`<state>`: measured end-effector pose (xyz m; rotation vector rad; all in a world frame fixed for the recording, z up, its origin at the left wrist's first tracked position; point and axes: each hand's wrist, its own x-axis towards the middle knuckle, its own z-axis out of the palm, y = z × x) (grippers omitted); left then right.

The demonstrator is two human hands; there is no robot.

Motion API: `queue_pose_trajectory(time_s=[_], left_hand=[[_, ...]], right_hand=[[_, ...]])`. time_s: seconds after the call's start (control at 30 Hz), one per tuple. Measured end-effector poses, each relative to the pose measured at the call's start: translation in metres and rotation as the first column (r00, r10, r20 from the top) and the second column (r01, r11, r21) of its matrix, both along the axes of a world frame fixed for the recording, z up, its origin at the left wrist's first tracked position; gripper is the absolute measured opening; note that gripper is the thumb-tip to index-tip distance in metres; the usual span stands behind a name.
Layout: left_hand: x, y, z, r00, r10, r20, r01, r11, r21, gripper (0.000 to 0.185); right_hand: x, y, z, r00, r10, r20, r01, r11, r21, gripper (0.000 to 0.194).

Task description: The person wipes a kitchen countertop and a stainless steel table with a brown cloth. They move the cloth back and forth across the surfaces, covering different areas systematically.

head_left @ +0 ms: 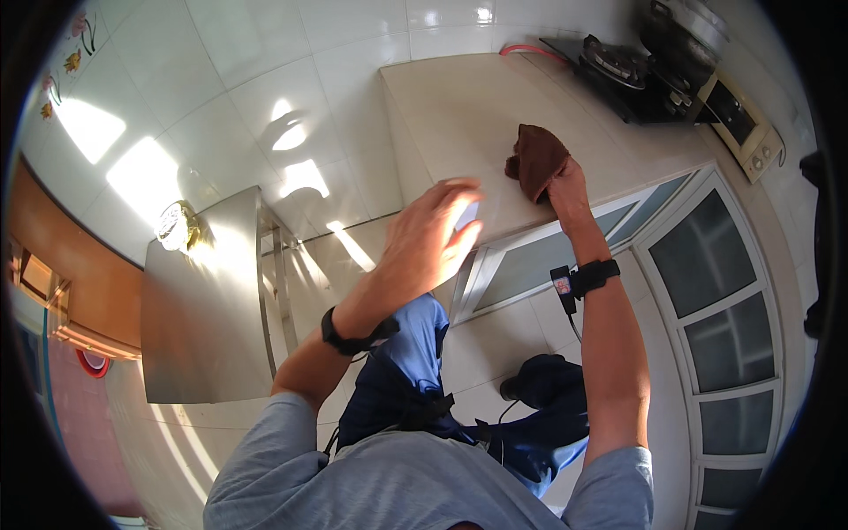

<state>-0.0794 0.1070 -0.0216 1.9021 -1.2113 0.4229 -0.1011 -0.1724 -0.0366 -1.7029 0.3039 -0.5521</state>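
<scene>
A brown cloth (540,159) is bunched in my right hand (571,191), over the front part of the beige countertop (457,99). The cloth hides most of that hand's fingertips. To the left, my left hand (430,232) is raised near the counter's front left corner, blurred, with its thumb apart from its fingers. A small pale patch shows between thumb and fingers; whether it is a held thing I cannot tell. Black straps circle both wrists, and the right one carries a small device.
A black gas stove (626,83) with a metal pot (682,40) stands at the counter's far right, beside a cream microwave oven (742,122). Glass-paneled cabinet doors (719,245) run below. Left is a metal table (199,331) bearing a shiny container (177,225). A red hose (530,48) reaches the stove.
</scene>
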Motion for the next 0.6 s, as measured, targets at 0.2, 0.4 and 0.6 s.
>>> queue_pose_trajectory(time_s=[0.2,0.4,0.6], left_hand=[[0.033,-0.125,0.011,0.989,-0.111,0.102,0.101,0.99,0.098,0.059],[0.06,-0.129,-0.012,0.978,-0.107,0.178,0.08,0.985,0.153,0.029],[0.051,-0.041,0.004,0.973,0.002,0.231,-0.063,0.965,0.255,0.027]], right_hand=[[-0.002,-0.005,0.002,0.997,0.011,0.074,-0.017,0.996,0.085,0.04],[-0.001,-0.01,-0.001,0.991,-0.02,0.135,-0.011,0.974,0.226,0.032],[-0.005,-0.005,0.002,0.995,-0.045,0.084,0.032,0.989,0.147,0.028]])
